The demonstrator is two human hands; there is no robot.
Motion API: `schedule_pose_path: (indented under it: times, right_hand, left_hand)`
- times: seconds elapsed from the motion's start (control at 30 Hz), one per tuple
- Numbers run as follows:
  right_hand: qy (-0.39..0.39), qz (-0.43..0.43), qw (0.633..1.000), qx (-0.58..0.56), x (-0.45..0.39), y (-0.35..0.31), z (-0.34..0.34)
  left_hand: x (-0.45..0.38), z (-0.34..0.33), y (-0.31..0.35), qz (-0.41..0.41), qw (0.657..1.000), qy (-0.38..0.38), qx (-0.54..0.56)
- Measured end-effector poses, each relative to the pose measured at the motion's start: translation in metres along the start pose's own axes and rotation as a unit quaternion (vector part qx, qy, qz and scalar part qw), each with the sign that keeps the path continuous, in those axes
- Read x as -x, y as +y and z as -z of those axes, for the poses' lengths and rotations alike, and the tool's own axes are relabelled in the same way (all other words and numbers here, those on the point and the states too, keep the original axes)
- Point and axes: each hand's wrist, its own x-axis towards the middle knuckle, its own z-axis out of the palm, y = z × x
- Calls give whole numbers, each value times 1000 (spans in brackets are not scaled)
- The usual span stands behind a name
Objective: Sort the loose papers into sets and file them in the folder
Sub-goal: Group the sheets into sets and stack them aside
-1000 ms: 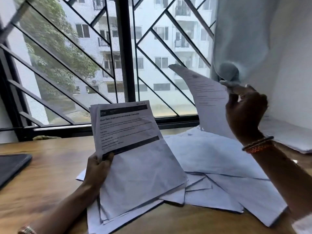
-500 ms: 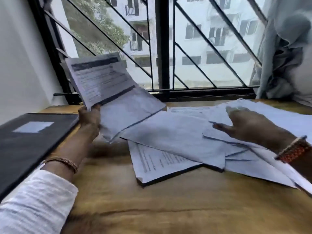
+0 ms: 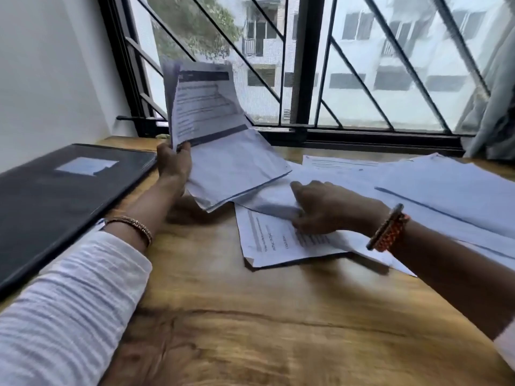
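My left hand (image 3: pixel 174 162) grips a bundle of printed sheets (image 3: pixel 206 107) by its lower left edge, with the top page folded upright and the rest drooping toward the table. My right hand (image 3: pixel 320 208) rests on the loose papers (image 3: pixel 434 190) spread across the right half of the wooden table, pinching the edge of one white sheet. Under that hand lies a printed page (image 3: pixel 273 243), turned sideways. A closed black folder (image 3: pixel 55 196) with a pale label lies flat at the left.
The wooden table (image 3: pixel 250 330) runs to a barred window (image 3: pixel 306 65) at the back. A white wall stands at the left and a grey curtain (image 3: pixel 493 107) hangs at the far right.
My right hand has laid down the sheet it held up and dropped onto the pile, then slid left and closed on a sheet's edge. The view swung left, bringing the folder into sight.
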Motion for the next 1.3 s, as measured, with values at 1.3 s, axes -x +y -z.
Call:
schedule_pose_path:
  times: [1.3]
  right_hand:
    - [88,-59,708,-699,2,145,52]
  left_hand:
    - [61,-18,48,-4,953,-190,237]
